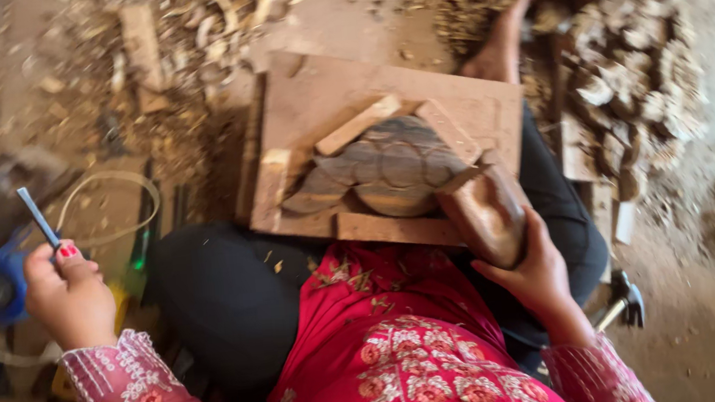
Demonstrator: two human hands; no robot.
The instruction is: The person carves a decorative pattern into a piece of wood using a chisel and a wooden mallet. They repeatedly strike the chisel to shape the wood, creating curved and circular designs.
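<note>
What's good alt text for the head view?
Seated person's left hand holds a thin blue-grey metal chisel upright; right hand grips a brown wooden mallet resting on a carved wooden panel, wood shavings around.

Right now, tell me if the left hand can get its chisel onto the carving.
Probably yes. The left hand holds the chisel up off to the side; nothing lies between it and the carving, whose middle is bare.

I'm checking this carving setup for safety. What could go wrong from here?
1. The left hand holds a thin metal chisel raised, away from the work; a slip could jab the leg.
2. The right hand grips a heavy wooden mallet near the wooden board on the lap; a mistimed blow might hit fingers.
3. Wood shavings litter the floor, perhaps hiding sharp tools.
</note>
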